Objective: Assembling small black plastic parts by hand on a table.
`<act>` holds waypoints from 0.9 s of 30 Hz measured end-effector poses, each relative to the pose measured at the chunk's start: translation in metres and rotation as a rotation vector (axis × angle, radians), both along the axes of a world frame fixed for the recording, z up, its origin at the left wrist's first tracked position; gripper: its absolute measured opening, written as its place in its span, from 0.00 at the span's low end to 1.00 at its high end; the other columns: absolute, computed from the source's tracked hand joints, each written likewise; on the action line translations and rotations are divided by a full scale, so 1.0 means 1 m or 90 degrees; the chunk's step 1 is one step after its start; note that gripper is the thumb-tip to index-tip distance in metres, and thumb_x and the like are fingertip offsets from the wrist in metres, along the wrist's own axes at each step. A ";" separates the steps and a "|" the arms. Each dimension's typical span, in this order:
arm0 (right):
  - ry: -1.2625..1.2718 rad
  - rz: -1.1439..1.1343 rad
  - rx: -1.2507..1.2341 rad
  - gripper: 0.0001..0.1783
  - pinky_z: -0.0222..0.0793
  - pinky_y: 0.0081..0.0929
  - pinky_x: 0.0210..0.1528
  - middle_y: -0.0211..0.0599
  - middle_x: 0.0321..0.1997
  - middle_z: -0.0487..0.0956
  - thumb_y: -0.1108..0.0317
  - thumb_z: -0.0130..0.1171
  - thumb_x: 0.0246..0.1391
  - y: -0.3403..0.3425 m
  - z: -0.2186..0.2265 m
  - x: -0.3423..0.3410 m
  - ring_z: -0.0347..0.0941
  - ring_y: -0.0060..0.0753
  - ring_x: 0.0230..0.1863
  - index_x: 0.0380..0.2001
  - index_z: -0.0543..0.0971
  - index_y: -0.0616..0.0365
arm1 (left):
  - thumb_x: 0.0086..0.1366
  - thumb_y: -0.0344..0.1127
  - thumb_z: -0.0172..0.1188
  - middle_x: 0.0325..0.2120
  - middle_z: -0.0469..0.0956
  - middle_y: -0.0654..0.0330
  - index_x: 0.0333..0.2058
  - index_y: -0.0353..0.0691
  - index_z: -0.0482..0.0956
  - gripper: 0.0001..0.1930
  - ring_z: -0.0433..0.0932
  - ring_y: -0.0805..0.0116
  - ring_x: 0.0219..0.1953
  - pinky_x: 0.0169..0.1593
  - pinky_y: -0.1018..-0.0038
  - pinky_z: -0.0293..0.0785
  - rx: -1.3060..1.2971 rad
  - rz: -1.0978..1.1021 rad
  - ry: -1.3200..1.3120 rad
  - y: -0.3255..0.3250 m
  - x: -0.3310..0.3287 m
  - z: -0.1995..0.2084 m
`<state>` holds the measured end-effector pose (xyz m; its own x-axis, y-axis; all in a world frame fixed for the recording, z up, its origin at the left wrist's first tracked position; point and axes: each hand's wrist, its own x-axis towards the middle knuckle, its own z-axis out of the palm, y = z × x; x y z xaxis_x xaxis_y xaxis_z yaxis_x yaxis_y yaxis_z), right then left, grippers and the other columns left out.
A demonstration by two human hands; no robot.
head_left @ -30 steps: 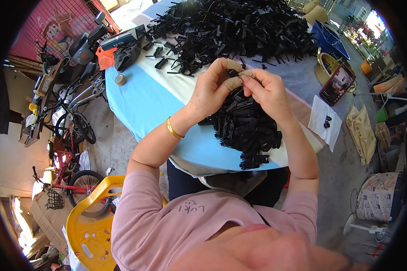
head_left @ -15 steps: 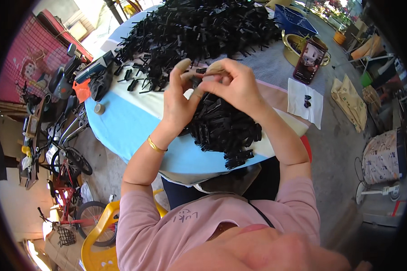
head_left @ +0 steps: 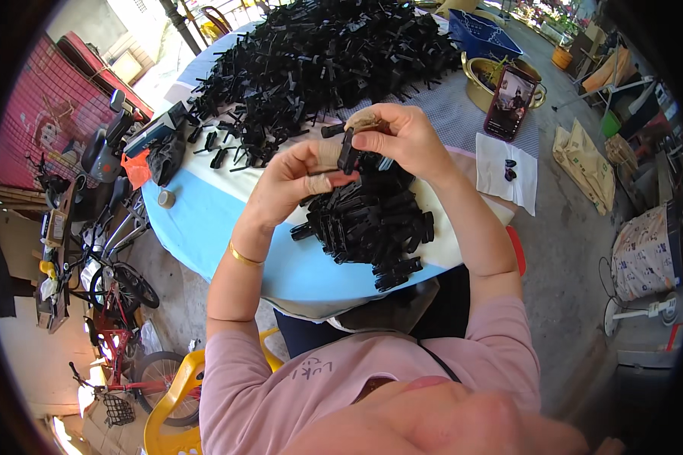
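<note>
A small black piece (head_left: 347, 152) is up between the 2 hands, above the table and tilted slightly from vertical. The right hand (head_left: 408, 140) has its thumb and forefinger clamped on the upper part of this piece, coming at it from the right. The left hand (head_left: 287, 182) is at the other side, its thumb and forefinger apart where they show and their tips close beside the piece; I cannot tell whether they press on it. Tan coverings wrap fingertips on both hands.

Just below the hands, a stack of black pieces (head_left: 372, 224) lies near the person's edge of the table, many of them packed side by side. Beyond the hands, a much larger loose heap of black pieces (head_left: 326, 64) covers the far part of the table, with a few strays at its left. The tablecloth (head_left: 205, 239) shows blue and cream bands.

To the right, a white napkin (head_left: 524, 155) bears 2 small dark objects (head_left: 510, 169). Behind it a phone (head_left: 508, 110) stands propped in front of a gold-coloured pot (head_left: 476, 89), with a blue tray (head_left: 482, 36) farther back. At the left edge sit a small round roll (head_left: 166, 199), an orange bag (head_left: 136, 170) and a dark grey bundle (head_left: 165, 159).

On the floor, a yellow chair (head_left: 167, 406) and a red bicycle (head_left: 125, 384) are at the left.
</note>
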<state>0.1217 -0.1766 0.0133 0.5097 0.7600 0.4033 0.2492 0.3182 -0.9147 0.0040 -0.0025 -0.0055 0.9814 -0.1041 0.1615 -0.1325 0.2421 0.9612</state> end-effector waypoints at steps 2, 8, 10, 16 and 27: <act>-0.010 0.018 -0.002 0.11 0.68 0.14 0.35 0.29 0.30 0.77 0.73 0.62 0.46 -0.002 0.001 -0.003 0.71 0.16 0.32 0.35 0.77 0.64 | 0.48 0.25 0.65 0.40 0.74 0.51 0.41 0.32 0.68 0.21 0.74 0.58 0.45 0.51 0.64 0.71 -0.126 -0.115 -0.003 -0.002 0.002 -0.004; -0.076 0.046 -0.001 0.10 0.67 0.14 0.35 0.28 0.30 0.77 0.74 0.61 0.46 0.000 0.002 -0.008 0.71 0.16 0.32 0.34 0.77 0.64 | 0.44 0.26 0.68 0.35 0.75 0.51 0.35 0.33 0.69 0.19 0.75 0.57 0.43 0.48 0.60 0.74 -0.199 -0.171 -0.005 -0.006 0.003 -0.003; -0.076 0.049 -0.002 0.10 0.67 0.14 0.35 0.28 0.30 0.77 0.74 0.61 0.46 0.000 0.001 -0.009 0.71 0.16 0.32 0.34 0.77 0.64 | 0.45 0.26 0.67 0.34 0.75 0.52 0.34 0.33 0.69 0.18 0.75 0.57 0.42 0.47 0.60 0.74 -0.208 -0.156 0.010 -0.009 0.004 -0.006; -0.200 0.078 0.012 0.08 0.68 0.15 0.34 0.29 0.31 0.76 0.77 0.61 0.44 0.002 -0.001 -0.008 0.71 0.17 0.32 0.32 0.78 0.63 | 0.51 0.26 0.63 0.30 0.75 0.56 0.29 0.35 0.71 0.09 0.77 0.62 0.39 0.44 0.66 0.76 -0.155 -0.035 0.061 -0.015 0.002 -0.008; -0.150 -0.123 -0.095 0.06 0.61 0.11 0.30 0.25 0.25 0.72 0.71 0.52 0.54 0.009 -0.009 -0.020 0.64 0.11 0.28 0.32 0.74 0.64 | 0.52 0.20 0.60 0.31 0.68 0.62 0.37 0.33 0.65 0.15 0.74 0.75 0.34 0.38 0.81 0.73 0.062 0.305 -0.135 -0.019 0.005 -0.014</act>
